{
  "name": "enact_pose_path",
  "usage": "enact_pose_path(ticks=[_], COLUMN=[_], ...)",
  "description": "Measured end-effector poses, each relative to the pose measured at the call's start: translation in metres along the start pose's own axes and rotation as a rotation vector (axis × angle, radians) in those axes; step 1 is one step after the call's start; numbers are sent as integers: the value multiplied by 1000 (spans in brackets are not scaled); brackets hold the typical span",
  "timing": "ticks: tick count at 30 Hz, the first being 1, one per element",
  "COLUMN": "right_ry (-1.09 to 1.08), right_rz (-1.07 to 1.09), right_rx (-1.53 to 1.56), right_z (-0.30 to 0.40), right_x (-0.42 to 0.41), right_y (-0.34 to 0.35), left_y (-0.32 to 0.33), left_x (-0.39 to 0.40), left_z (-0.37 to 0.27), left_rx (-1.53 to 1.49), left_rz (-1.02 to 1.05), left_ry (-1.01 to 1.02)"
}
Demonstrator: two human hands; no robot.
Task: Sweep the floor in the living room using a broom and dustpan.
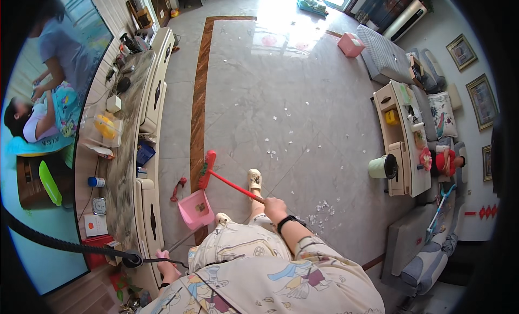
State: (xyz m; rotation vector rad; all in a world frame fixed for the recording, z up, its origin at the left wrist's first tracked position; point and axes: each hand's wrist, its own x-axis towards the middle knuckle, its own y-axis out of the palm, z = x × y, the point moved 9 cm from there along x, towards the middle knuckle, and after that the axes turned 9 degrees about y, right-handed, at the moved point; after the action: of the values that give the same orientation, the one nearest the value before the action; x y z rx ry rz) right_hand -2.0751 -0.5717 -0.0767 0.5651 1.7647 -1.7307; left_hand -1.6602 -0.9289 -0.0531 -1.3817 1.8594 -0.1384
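In my right hand (276,210) is the handle of a red broom (237,186). The broom's head (207,168) rests by the brown floor border, just beyond the dustpan. My left hand (165,265) grips the grey handle of a pink dustpan (196,208), whose pan lies on the floor to the left of my feet. Something small and yellowish shows inside the pan. White paper-like scraps (322,214) are heaped loosely on the tiles to the right of my legs. More white bits (272,152) are scattered ahead of me.
A long TV cabinet (148,111) runs along the left. A dark red object (178,188) lies beside the dustpan. On the right stand a coffee table (417,180), a lidless green bin (377,168) and grey sofas; a person in red (446,162) sits there. A pink box (351,45) stands farther off.
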Motion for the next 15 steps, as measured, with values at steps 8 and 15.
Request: enact_pose_path(ticks=[8,15], right_ry=[139,413], right_rz=[-31,-88], right_rx=[49,68], right_z=[-110,-325], right_x=[91,100], right_y=[-49,-105], left_y=[32,71], left_x=[-12,-24], left_z=[-26,-91], left_rx=[-83,-224], left_rz=[-207,-323], left_ry=[-90,62])
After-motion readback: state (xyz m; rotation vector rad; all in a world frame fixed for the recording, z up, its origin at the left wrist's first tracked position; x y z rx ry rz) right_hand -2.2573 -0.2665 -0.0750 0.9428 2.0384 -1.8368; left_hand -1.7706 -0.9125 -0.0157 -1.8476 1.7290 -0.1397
